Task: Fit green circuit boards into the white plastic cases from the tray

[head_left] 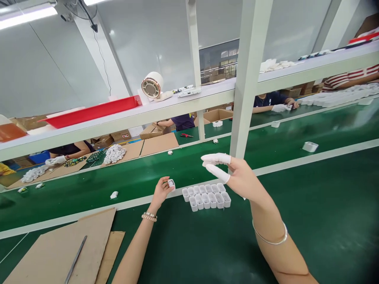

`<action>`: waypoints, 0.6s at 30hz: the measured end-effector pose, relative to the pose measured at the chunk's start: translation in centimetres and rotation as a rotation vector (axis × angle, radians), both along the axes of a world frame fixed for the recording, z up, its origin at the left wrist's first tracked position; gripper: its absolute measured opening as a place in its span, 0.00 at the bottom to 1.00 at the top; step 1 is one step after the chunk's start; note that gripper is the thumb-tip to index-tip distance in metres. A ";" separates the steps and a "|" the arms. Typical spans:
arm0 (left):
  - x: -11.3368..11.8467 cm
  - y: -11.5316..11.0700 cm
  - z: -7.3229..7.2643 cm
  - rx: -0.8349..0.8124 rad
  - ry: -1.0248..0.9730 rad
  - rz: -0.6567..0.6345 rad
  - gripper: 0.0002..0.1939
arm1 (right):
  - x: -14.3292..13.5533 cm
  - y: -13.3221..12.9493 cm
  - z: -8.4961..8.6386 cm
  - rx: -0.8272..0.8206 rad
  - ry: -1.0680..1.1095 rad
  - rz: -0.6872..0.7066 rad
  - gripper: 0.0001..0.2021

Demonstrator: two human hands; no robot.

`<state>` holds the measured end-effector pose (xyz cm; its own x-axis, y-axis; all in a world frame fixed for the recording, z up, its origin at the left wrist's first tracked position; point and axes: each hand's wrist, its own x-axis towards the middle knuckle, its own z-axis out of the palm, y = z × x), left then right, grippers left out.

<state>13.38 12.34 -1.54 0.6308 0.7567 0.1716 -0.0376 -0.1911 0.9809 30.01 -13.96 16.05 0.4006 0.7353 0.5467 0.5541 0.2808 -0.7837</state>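
We see a green worktop [201, 244]; right hand [240, 176] in finger cots [218, 173], tips bunched, contact unclear; two rows of white cups [206, 203]; left hand [161, 192] pinching a white housing [172, 187] left of them, probably light, stiff, slick: we'd grip its sides.

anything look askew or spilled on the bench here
Only the cardboard sheets look askew: at near left, they overlap unevenly, a grey strip lying on top. The white cups stand upright in two rows; no spill shows.
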 end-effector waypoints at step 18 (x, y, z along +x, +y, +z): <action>1.4 -3.0 -4.0 0.275 0.160 -0.279 0.46 | 0.7 0.4 -0.2 -0.101 -0.019 -0.046 0.18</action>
<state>14.80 9.36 -5.54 0.8400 0.4929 0.2266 0.0237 -0.4506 0.8924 30.74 -13.57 15.83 0.4254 0.7685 0.4780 0.5793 0.1746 -0.7962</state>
